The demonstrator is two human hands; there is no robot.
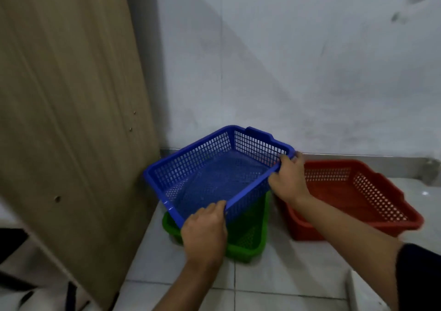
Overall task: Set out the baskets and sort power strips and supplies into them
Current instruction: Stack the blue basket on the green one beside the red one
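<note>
A blue plastic mesh basket (191, 160) is held tilted above a green basket (248, 239), which rests on the tiled floor beneath it. My left hand (205, 232) grips the blue basket's near corner rim. My right hand (288, 179) grips the rim near its right corner. A red basket (358, 191) sits on the floor to the right, partly behind my right forearm. The blue basket holds nothing. No power strips or supplies are in view.
A tall wooden panel (71, 119) leans close on the left, almost touching the blue basket. A white wall (310, 72) rises right behind the baskets. Light floor tiles (274, 277) spread out in front. Dark objects (14, 244) lie at the lower left.
</note>
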